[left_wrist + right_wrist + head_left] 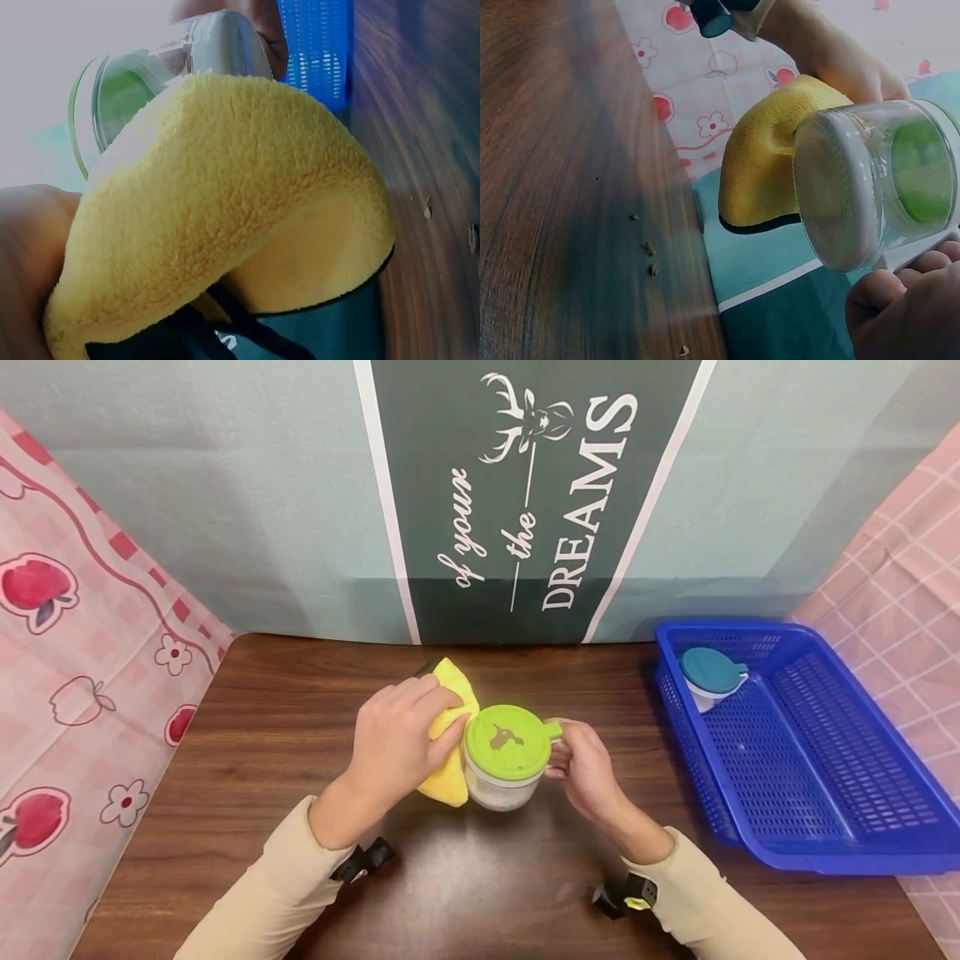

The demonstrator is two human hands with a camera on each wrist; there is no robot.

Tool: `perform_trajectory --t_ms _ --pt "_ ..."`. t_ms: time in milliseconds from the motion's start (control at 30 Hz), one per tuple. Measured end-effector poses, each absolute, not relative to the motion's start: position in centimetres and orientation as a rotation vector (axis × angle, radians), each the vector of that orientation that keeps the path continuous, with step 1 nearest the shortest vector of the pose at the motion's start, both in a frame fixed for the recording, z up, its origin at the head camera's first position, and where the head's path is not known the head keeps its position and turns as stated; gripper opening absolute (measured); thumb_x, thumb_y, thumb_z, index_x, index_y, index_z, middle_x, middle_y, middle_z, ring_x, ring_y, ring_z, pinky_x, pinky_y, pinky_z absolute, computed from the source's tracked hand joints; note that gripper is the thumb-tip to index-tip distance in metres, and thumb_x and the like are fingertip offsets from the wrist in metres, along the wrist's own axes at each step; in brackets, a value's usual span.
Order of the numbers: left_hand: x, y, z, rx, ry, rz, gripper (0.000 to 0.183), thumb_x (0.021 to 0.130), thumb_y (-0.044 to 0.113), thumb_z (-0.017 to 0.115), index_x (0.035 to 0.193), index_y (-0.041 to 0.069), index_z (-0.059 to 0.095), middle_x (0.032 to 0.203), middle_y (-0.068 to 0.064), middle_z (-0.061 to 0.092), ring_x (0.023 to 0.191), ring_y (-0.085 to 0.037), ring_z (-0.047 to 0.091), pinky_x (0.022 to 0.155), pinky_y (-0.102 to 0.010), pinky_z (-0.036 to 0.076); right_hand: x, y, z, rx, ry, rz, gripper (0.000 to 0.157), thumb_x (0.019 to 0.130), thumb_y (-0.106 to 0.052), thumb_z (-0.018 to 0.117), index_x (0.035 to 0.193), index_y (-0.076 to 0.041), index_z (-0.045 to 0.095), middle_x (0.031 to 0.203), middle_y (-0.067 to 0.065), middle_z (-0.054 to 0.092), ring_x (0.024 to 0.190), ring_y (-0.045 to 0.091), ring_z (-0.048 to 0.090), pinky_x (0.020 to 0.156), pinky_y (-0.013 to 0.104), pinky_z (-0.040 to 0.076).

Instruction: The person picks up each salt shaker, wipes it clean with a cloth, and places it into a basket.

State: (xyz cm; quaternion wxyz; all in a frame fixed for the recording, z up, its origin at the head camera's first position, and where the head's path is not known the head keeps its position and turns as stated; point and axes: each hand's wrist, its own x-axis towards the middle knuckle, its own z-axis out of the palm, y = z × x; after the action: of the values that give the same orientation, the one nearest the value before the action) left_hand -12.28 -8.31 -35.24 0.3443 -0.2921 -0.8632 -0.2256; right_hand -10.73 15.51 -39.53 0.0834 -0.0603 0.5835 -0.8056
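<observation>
A clear jar point(501, 793) with a bright green lid point(512, 743) and a side handle is held above the brown table, near its middle. My right hand point(588, 774) grips the jar by its handle, fingers curled round it in the right wrist view. From the other side, my left hand point(397, 735) holds a fluffy yellow cloth point(450, 777) against the jar's wall. Dark edging trims the cloth point(225, 187), which hangs folded over in the left wrist view. The base of the jar point(829, 191) faces the right wrist camera, and a pale layer shows inside.
At the right stands a blue perforated basket point(817, 760). Inside its far left corner sits a similar jar with a teal lid point(711, 670). Small brown crumbs point(654, 268) lie on the wooden tabletop point(247, 760). A printed cloth backdrop point(300, 510) hangs behind the table.
</observation>
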Motion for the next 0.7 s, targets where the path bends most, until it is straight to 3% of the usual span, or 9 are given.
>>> perform_trajectory --t_ms 233,700 --pt "-13.3 -8.5 -35.4 -0.834 -2.232 -0.642 0.014 0.082 0.02 0.081 0.085 0.013 0.07 0.078 0.001 0.061 0.067 -0.02 0.056 0.058 -0.035 0.048 -10.7 15.5 -39.5 -0.191 1.737 -2.392 0.036 0.099 -0.009 0.032 0.075 -0.019 0.057 0.059 -0.01 0.031 0.052 0.005 0.028 0.05 0.016 0.03" --pt "-14.9 -8.6 -35.9 -0.853 -2.268 -0.638 0.014 0.082 0.023 0.083 0.087 0.014 0.073 0.08 0.002 0.061 0.069 -0.018 0.055 0.059 -0.034 0.048 -10.7 15.2 -39.6 -0.168 1.746 -2.368 0.035 0.1 -0.011 0.034 0.078 -0.02 0.058 0.057 -0.012 0.042 0.053 0.001 0.038 0.051 0.016 0.035"
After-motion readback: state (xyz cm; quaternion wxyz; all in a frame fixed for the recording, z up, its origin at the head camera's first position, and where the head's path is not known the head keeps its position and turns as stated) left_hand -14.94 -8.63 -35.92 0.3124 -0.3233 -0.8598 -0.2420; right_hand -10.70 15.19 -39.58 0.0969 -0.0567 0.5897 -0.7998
